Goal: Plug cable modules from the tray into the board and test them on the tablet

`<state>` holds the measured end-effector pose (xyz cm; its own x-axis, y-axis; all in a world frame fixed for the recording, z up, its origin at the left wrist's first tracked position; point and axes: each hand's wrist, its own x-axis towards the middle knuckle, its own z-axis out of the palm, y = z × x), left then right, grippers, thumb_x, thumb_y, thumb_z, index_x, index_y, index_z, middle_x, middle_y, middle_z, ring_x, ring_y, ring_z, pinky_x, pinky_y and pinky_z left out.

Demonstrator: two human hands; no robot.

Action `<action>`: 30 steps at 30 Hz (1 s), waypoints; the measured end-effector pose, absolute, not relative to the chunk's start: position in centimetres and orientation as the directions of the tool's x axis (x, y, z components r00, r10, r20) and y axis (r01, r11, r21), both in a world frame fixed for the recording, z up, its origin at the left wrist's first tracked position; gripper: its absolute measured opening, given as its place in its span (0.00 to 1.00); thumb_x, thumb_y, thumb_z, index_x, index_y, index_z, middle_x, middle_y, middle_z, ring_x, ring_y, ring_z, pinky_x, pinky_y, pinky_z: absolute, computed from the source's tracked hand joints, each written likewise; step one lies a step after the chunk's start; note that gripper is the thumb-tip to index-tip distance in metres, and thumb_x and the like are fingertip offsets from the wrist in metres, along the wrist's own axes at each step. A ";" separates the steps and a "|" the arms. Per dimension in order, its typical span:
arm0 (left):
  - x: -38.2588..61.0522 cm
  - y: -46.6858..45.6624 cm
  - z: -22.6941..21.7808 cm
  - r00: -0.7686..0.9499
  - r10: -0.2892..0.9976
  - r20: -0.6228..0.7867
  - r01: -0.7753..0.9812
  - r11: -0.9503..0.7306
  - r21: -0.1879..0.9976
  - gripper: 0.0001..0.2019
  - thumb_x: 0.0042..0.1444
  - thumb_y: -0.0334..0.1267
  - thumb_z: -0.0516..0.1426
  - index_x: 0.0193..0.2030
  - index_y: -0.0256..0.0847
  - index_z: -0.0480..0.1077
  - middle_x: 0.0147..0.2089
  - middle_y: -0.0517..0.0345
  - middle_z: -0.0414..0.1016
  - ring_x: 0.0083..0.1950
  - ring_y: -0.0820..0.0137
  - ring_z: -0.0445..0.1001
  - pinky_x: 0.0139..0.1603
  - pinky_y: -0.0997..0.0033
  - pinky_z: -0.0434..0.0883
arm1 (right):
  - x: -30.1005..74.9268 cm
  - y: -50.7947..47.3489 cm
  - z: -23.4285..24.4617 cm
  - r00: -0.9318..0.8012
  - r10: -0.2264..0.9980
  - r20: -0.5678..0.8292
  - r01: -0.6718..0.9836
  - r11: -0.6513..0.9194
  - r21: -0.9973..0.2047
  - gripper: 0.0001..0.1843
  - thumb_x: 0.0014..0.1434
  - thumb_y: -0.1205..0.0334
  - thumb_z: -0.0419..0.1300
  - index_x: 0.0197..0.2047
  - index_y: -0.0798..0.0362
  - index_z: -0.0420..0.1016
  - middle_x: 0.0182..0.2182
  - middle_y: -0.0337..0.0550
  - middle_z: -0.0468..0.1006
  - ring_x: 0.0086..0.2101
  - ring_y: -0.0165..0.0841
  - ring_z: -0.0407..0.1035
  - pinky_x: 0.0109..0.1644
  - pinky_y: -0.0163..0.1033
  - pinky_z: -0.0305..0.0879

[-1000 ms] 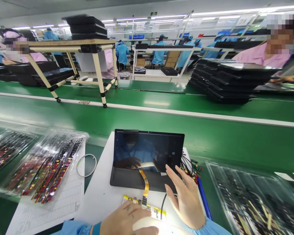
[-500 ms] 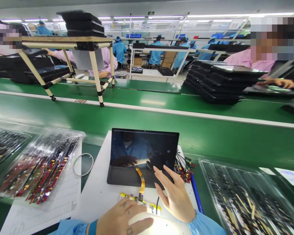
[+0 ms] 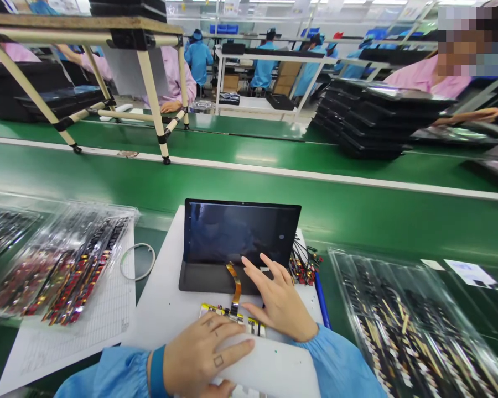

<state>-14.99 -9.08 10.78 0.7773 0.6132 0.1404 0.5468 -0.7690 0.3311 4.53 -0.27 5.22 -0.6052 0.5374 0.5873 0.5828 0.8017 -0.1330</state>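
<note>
A tablet-like screen point(image 3: 243, 229) leans upright on a dark stand base point(image 3: 207, 278), its dark glass showing reflections. From it a gold flex cable point(image 3: 235, 287) runs down to a yellow-edged circuit strip point(image 3: 209, 309). My left hand point(image 3: 199, 354), wearing a blue wristband point(image 3: 157, 370), is closed on a smooth white block point(image 3: 278, 362), index finger on top and thumb at its near side. My right hand point(image 3: 280, 301) is open, fingers stretched over the lower right of the screen; whether they touch the glass I cannot tell. The right hand partly covers the circuit strip.
Clear trays of red-and-black flex parts point(image 3: 83, 265) lie left, beside a cable ring point(image 3: 138, 262). Another parts tray point(image 3: 406, 320) is on the right, near a blue pen-like stick point(image 3: 321, 301). A rack point(image 3: 149, 99) and stacked black trays point(image 3: 377, 119) stand beyond; co-workers sit behind.
My right hand has shifted slightly left across the screen. The white block in my left hand now shows clearly, where a bright glare was before. The camera has tilted down.
</note>
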 end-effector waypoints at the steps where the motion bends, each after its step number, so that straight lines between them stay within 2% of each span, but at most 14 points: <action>1: -15.0 -9.1 10.8 0.778 0.613 0.139 0.546 -0.768 0.334 0.28 0.50 0.37 0.54 0.59 0.34 0.53 0.50 0.43 0.68 0.50 0.60 0.67 0.49 0.58 0.66 | 4.4 -0.2 5.4 -0.607 0.536 0.587 0.586 0.801 -0.125 0.25 0.63 0.50 0.43 0.50 0.63 0.65 0.53 0.48 0.68 0.55 0.48 0.50 0.52 0.49 0.53; 6: -15.1 -9.0 10.8 0.778 0.610 0.151 0.541 -0.772 0.332 0.27 0.51 0.37 0.53 0.59 0.34 0.53 0.50 0.42 0.69 0.50 0.60 0.68 0.48 0.58 0.67 | 4.6 -0.2 6.9 -0.554 0.502 0.664 0.609 0.788 -0.088 0.22 0.65 0.54 0.39 0.47 0.60 0.66 0.47 0.48 0.73 0.53 0.44 0.55 0.48 0.46 0.55; 10: -15.2 -8.9 10.9 0.774 0.612 0.163 0.549 -0.776 0.310 0.27 0.53 0.40 0.53 0.59 0.34 0.53 0.50 0.43 0.69 0.50 0.61 0.68 0.48 0.60 0.67 | 6.0 -0.5 7.2 -0.469 0.532 0.705 0.668 0.736 -0.110 0.17 0.64 0.59 0.44 0.52 0.55 0.62 0.42 0.46 0.75 0.51 0.41 0.60 0.46 0.44 0.56; 15: -15.1 -8.8 11.0 0.772 0.606 0.193 0.549 -0.788 0.278 0.24 0.56 0.44 0.52 0.56 0.34 0.57 0.49 0.46 0.71 0.47 0.63 0.69 0.47 0.64 0.67 | 7.3 -1.2 5.2 -0.437 0.605 0.666 0.721 0.678 -0.143 0.25 0.63 0.59 0.46 0.61 0.57 0.51 0.44 0.47 0.74 0.51 0.45 0.60 0.47 0.45 0.56; 21: -15.3 -8.5 11.2 0.799 0.588 0.127 0.553 -0.801 0.227 0.23 0.60 0.47 0.50 0.57 0.35 0.56 0.49 0.46 0.71 0.47 0.65 0.69 0.48 0.65 0.66 | 6.9 -1.4 4.4 -0.488 0.572 0.659 0.690 0.715 -0.110 0.29 0.64 0.58 0.44 0.65 0.58 0.42 0.44 0.46 0.74 0.49 0.44 0.62 0.45 0.45 0.57; 26: -15.3 -8.6 11.1 0.794 0.594 0.132 0.566 -0.801 0.196 0.16 0.62 0.38 0.48 0.56 0.36 0.58 0.49 0.48 0.71 0.48 0.68 0.69 0.49 0.67 0.65 | 6.7 -1.2 3.7 -0.491 0.572 0.656 0.688 0.718 -0.111 0.31 0.64 0.56 0.43 0.66 0.60 0.40 0.47 0.48 0.73 0.51 0.44 0.60 0.45 0.45 0.59; 30: -15.2 -8.7 10.5 0.784 0.597 0.169 0.568 -0.801 0.191 0.15 0.62 0.31 0.48 0.56 0.36 0.59 0.48 0.48 0.71 0.46 0.68 0.70 0.48 0.68 0.66 | 6.9 -1.3 2.5 -0.517 0.600 0.610 0.680 0.721 -0.133 0.30 0.64 0.56 0.44 0.65 0.61 0.43 0.51 0.47 0.70 0.57 0.45 0.53 0.49 0.46 0.57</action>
<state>-15.17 -8.69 10.50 0.7844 0.5968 0.1688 0.5681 -0.8006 0.1906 6.91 -1.32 2.47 -0.5171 0.6003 0.6101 0.6802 0.7209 -0.1328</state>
